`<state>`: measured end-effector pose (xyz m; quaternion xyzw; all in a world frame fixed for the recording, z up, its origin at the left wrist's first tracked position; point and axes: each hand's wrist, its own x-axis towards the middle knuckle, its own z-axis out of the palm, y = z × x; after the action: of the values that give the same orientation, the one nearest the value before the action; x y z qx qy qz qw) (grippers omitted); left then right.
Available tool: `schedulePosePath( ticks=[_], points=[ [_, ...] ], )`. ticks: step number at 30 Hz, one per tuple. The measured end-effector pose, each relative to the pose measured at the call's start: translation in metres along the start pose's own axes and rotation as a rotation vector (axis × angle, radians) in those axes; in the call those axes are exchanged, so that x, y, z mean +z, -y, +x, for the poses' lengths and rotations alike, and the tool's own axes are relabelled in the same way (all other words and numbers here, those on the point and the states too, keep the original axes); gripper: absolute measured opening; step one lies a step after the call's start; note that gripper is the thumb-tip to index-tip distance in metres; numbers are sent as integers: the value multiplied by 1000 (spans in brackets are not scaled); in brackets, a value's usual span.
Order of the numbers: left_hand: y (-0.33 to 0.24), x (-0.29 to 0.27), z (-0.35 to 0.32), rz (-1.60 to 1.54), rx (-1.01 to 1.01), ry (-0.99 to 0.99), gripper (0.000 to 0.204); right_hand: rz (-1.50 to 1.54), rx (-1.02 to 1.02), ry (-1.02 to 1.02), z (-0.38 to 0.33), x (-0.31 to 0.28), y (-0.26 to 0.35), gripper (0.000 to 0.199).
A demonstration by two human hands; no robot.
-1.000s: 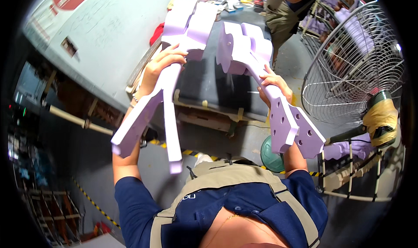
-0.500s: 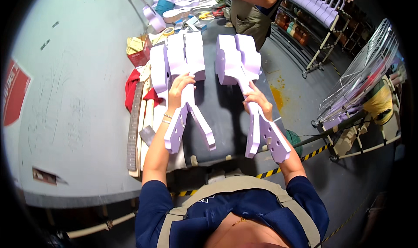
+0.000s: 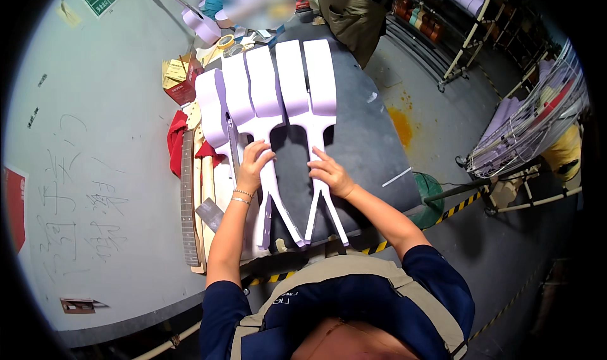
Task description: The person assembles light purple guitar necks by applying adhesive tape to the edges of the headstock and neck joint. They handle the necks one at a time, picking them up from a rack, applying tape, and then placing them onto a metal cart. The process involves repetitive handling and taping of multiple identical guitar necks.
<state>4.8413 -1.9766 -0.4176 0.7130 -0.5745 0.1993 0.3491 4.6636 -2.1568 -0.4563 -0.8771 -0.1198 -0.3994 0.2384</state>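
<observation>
Two pairs of unfinished lilac ukuleles stand on their sides on the dark padded bench, necks toward me. My left hand [image 3: 255, 164] is closed round the paired necks of the left ukuleles [image 3: 250, 88]. My right hand [image 3: 330, 172] holds the necks of the right ukuleles [image 3: 306, 85], fingers over the near-side neck; its thumb is hidden. The two pairs are close together, bodies at the far end, with their headstocks spreading in a V near the bench's front edge. Another lilac ukulele [image 3: 213, 107] lies against the left pair.
Left of the bench [image 3: 360, 126] are a fretted neck [image 3: 188, 202], red cloth [image 3: 177, 143] and a red box [image 3: 183, 85]. Tape [image 3: 226, 42] lies farther back. A co-worker [image 3: 354, 18] stands at the far right. A green bin [image 3: 430, 198] and wire-guarded fan [image 3: 525, 132] are to the right.
My right hand has brought its pair of ukuleles leftward, up beside the left pair. Both pairs have turned, their headstocks now edge-on. The view has shifted, and the co-worker's gloved hand is no longer visible.
</observation>
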Motion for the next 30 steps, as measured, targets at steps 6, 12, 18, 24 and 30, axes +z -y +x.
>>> schedulePosePath(
  ticks=[6, 12, 18, 24, 30],
  points=[
    [7, 12, -25, 124, 118, 274, 27, 64, 82, 194, -37, -1, -14, 13],
    [4, 14, -35, 261, 162, 383, 29, -86, 228, 362, -40, -26, 2, 51],
    [-23, -19, -48, 319, 32, 469, 59, -81, 574, 58, -86, -60, 68, 65],
    [-192, -34, -47, -215, -241, 117, 43, -126, 1311, -126, -277, -112, 187, 40],
    [-384, 34, -105, -761, -127, 517, 31, 97, 1767, 240, -449, -162, 328, 38]
  ],
)
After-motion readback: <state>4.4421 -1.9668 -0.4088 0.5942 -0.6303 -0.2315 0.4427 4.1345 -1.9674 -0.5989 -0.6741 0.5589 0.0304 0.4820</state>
